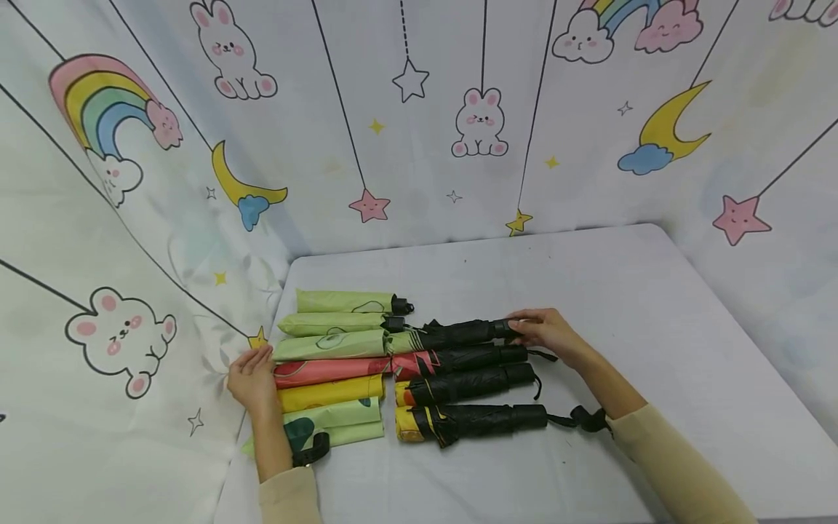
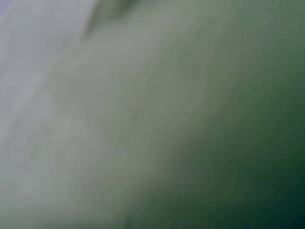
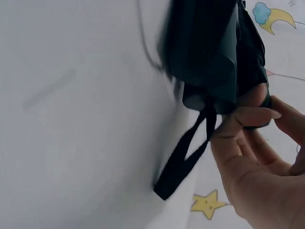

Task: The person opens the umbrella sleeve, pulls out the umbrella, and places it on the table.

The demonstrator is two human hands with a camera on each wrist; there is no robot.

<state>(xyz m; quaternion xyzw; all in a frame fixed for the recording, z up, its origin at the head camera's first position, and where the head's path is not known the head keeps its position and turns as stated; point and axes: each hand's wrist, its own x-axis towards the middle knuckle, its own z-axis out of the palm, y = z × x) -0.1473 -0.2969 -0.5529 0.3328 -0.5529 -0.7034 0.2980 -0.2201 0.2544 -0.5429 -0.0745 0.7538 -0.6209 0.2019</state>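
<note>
My left hand (image 1: 254,380) touches the left end of a light green umbrella sleeve (image 1: 330,346), its fingertips also close to a red sleeve (image 1: 334,372). The left wrist view is only a green and grey blur. With thumb and fingers, my right hand (image 1: 548,333) pinches the handle end of a folded black umbrella (image 1: 461,333) with a green patterned end, which meets the light green sleeve's right end. In the right wrist view, that right hand (image 3: 267,157) is at the handle behind nearer dark umbrellas (image 3: 205,47), one trailing a black strap (image 3: 183,164).
Below lie a red and black umbrella (image 1: 468,359), a yellow sleeve (image 1: 330,394), two yellow and black umbrellas (image 1: 465,386) and a green sleeve (image 1: 347,418). Two light green sleeved umbrellas (image 1: 343,301) lie farther back. A patterned curtain (image 1: 419,175) borders the white table (image 1: 655,466).
</note>
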